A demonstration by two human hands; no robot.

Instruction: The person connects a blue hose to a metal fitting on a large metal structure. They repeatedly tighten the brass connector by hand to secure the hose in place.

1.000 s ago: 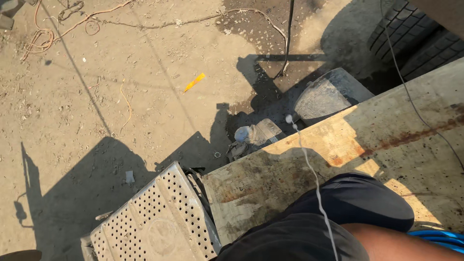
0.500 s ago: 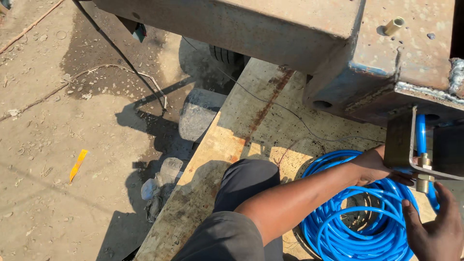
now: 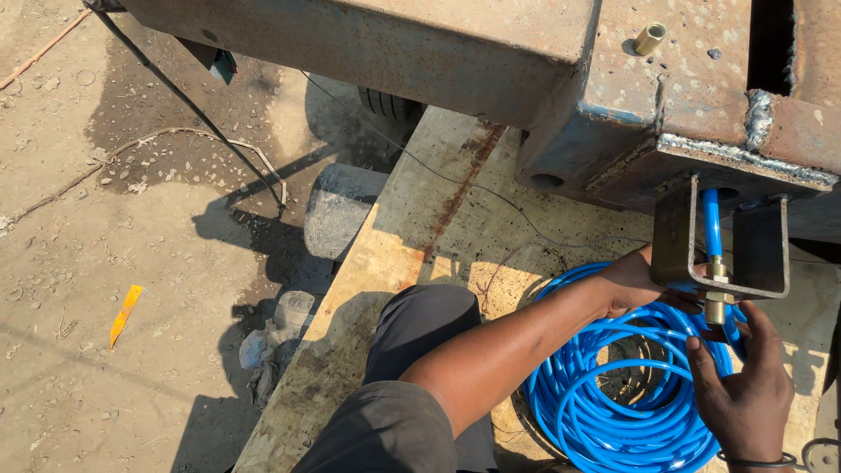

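The small brass fitting (image 3: 716, 304), long axis vertical on the blue plastic tube (image 3: 711, 223) inside the rusty steel U-bracket (image 3: 738, 248), is pinched from below by the right hand (image 3: 743, 385), while the left hand (image 3: 632, 282), just beside it, is partly hidden, grip not discernible.

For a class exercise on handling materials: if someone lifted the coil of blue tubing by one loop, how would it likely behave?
The blue tubing coil would probably sag and spill open, since its loops lie loose and unevenly stacked with no tie in sight. It looks thin-walled, so likely light for its bulk. One end seems to run up into the metal bracket by the left hand and right hand, so it may tug there.
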